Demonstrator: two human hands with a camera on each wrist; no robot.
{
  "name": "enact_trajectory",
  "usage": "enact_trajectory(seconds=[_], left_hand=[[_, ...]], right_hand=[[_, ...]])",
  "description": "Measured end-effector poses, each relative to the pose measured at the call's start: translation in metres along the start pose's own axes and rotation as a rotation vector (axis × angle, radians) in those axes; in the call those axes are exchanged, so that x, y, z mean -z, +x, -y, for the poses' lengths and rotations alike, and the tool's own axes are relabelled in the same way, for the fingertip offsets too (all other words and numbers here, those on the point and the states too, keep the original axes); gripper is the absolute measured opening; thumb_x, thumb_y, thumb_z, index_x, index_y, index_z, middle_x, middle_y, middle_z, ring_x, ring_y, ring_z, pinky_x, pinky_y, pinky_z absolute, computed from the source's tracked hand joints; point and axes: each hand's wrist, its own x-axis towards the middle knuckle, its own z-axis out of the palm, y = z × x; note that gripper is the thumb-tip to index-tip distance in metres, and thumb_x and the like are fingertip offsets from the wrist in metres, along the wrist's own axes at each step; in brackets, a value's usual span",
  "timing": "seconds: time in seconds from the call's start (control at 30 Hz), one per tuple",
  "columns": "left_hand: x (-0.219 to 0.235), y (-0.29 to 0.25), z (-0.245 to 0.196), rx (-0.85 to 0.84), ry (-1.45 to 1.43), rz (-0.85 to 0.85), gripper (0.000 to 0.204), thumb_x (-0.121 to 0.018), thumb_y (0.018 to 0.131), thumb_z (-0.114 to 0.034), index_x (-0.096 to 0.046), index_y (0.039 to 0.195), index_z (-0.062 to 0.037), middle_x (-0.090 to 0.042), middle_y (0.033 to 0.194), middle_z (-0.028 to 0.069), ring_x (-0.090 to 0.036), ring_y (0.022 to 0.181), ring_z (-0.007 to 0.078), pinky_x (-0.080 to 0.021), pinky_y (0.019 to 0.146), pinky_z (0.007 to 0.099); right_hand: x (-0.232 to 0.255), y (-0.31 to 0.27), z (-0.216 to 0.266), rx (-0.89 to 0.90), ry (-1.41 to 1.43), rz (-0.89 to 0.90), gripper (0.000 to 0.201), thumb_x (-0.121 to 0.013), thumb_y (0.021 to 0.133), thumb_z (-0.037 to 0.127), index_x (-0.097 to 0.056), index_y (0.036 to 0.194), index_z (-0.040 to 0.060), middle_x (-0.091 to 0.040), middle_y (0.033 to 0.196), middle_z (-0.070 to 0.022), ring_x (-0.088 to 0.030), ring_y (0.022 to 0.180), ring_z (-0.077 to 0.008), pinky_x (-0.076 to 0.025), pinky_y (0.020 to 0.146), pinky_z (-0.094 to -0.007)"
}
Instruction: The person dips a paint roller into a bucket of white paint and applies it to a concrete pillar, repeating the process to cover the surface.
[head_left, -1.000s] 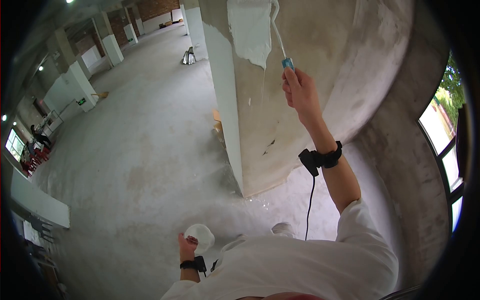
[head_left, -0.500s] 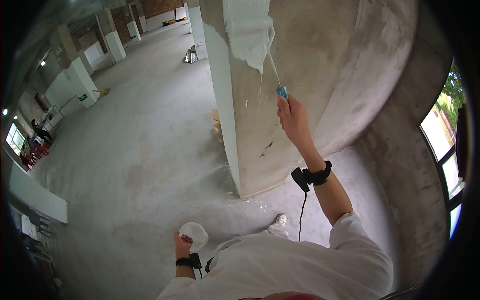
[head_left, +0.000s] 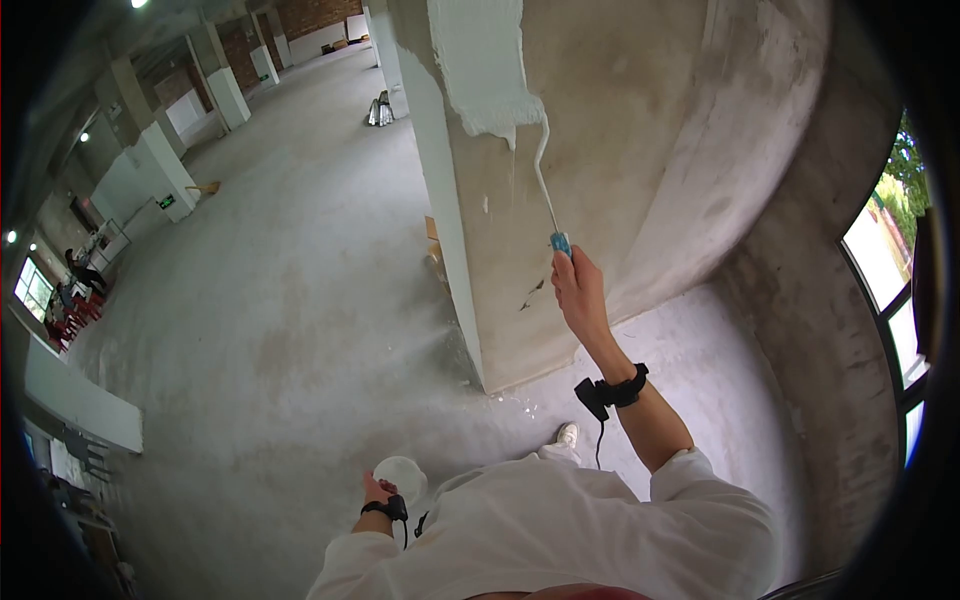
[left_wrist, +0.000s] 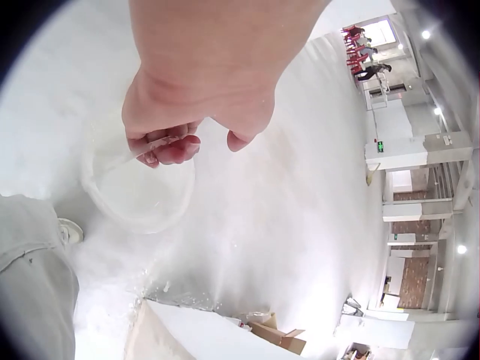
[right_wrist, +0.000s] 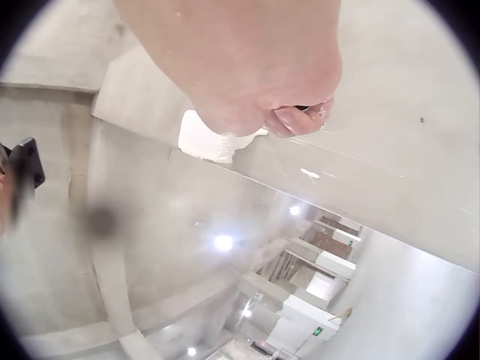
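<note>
My right hand (head_left: 580, 285) grips the blue handle of a paint roller (head_left: 559, 243). The roller's bent, paint-coated rod runs up to the lower edge of a wet white paint patch (head_left: 480, 60) on the bare wall (head_left: 600, 120). Drips trail down below that patch. In the right wrist view the curled fingers (right_wrist: 296, 118) hide most of the handle. Low by my body, the left hand (head_left: 375, 488) holds a whitish translucent bucket (head_left: 405, 470) by its handle; the left wrist view shows fingers hooked round this thin handle, the bucket (left_wrist: 150, 199) hanging beneath.
The wall's corner edge (head_left: 465, 300) runs down to the concrete floor (head_left: 280, 300), with white splatters at its foot. Cardboard boxes (left_wrist: 274, 334) lie beyond the corner. Windows (head_left: 895, 290) stand at right. People sit on red chairs far left. My shoe (head_left: 567, 436) stands near the wall.
My right hand has come down and slightly left, drawing the roller down the wall. The white patch reaches lower. The left hand still holds the bucket in nearly the same place.
</note>
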Motion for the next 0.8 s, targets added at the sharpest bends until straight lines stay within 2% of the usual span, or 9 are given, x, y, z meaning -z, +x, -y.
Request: enact_trajectory(seconds=[0.07,0.13,0.37,0.47,0.53,0.63,0.73,0.77,0.8], left_hand=[[0.003,0.0,-0.003,0.007,-0.02,-0.037,0.04,-0.055,0.08,-0.044,-0.034,0.061,-0.0156,-0.034,0.047,-0.0044,-0.032,0.039,0.0114,-0.028,0.04,0.0261],[0.02,0.021,0.007,0.022,-0.019,-0.001,0.041,-0.054,0.081,-0.046,-0.035,0.061,-0.0158,-0.034,0.047,-0.0047,-0.033,0.04,0.0115,-0.028,0.04,0.0267],[0.039,0.035,0.01,0.042,-0.044,-0.081,0.042,-0.052,0.083,-0.046,-0.034,0.062,-0.0148,-0.034,0.05,-0.0027,-0.036,0.044,0.0133,-0.029,0.043,0.027],[0.042,0.036,0.009,0.054,-0.149,-0.142,0.043,-0.052,0.083,-0.046,-0.033,0.063,-0.0137,-0.033,0.05,-0.0013,-0.035,0.044,0.0144,-0.029,0.042,0.0279],[0.052,0.042,0.015,0.011,-0.108,-0.117,0.043,-0.052,0.083,-0.046,-0.033,0.064,-0.013,-0.032,0.051,-0.0001,-0.035,0.045,0.0151,-0.029,0.043,0.0288],[0.064,0.049,0.016,0.06,-0.114,-0.065,0.042,-0.051,0.083,-0.046,-0.033,0.064,-0.0128,-0.032,0.051,0.0005,-0.035,0.045,0.0159,-0.031,0.044,0.0297],[0.072,0.05,0.016,0.078,-0.096,-0.092,0.041,-0.05,0.083,-0.045,-0.034,0.065,-0.0121,-0.033,0.051,0.0013,-0.035,0.045,0.0165,-0.032,0.045,0.0305],[0.074,0.05,0.017,0.08,-0.094,-0.094,0.041,-0.05,0.083,-0.045,-0.034,0.065,-0.0121,-0.033,0.051,0.0013,-0.035,0.045,0.0165,-0.032,0.045,0.0305],[0.07,0.049,0.016,0.045,-0.093,-0.07,0.041,-0.049,0.083,-0.045,-0.034,0.065,-0.012,-0.033,0.051,0.0017,-0.035,0.045,0.0168,-0.032,0.045,0.0309]], right_hand=[[0.0,0.0,-0.01,-0.022,-0.008,-0.005,0.026,-0.046,0.1,0.026,-0.046,0.081,0.0088,-0.039,0.062,0.0073,-0.032,0.05,-0.0002,-0.026,0.042,-0.019],[0.008,-0.018,-0.036,-0.069,-0.031,-0.004,0.03,-0.048,0.099,0.026,-0.049,0.081,0.0027,-0.042,0.06,0.0027,-0.036,0.053,-0.0045,-0.031,0.047,-0.0235],[0.005,-0.034,-0.082,-0.164,-0.007,0.019,0.03,-0.048,0.099,0.026,-0.048,0.081,0.0025,-0.043,0.059,0.0022,-0.037,0.054,-0.0048,-0.032,0.047,-0.0244],[-0.002,-0.026,-0.081,-0.1,-0.05,0.03,0.029,-0.046,0.1,0.028,-0.046,0.081,0.0065,-0.041,0.062,0.0058,-0.033,0.05,-0.0009,-0.027,0.042,-0.0196],[-0.005,-0.021,-0.066,-0.102,-0.098,0.006,0.03,-0.049,0.099,0.024,-0.051,0.081,-0.0005,-0.046,0.058,-0.0027,-0.04,0.053,-0.0086,-0.034,0.048,-0.0275],[-0.007,-0.01,-0.057,0.021,-0.178,-0.027,0.031,-0.048,0.099,0.024,-0.051,0.082,-0.0016,-0.046,0.058,-0.0048,-0.041,0.052,-0.0109,-0.035,0.049,-0.0291],[-0.009,-0.002,-0.04,0.083,-0.172,-0.022,0.032,-0.047,0.099,0.024,-0.051,0.081,-0.0022,-0.046,0.058,-0.006,-0.041,0.052,-0.0123,-0.036,0.049,-0.0303],[-0.01,0.001,-0.034,0.081,-0.175,-0.022,0.032,-0.047,0.099,0.024,-0.051,0.081,-0.0022,-0.046,0.058,-0.006,-0.041,0.052,-0.0123,-0.036,0.049,-0.0303],[-0.01,0.011,-0.025,0.087,-0.151,-0.007,0.031,-0.047,0.099,0.026,-0.049,0.081,0.0021,-0.042,0.059,0.0001,-0.037,0.051,-0.0067,-0.031,0.045,-0.0254]])
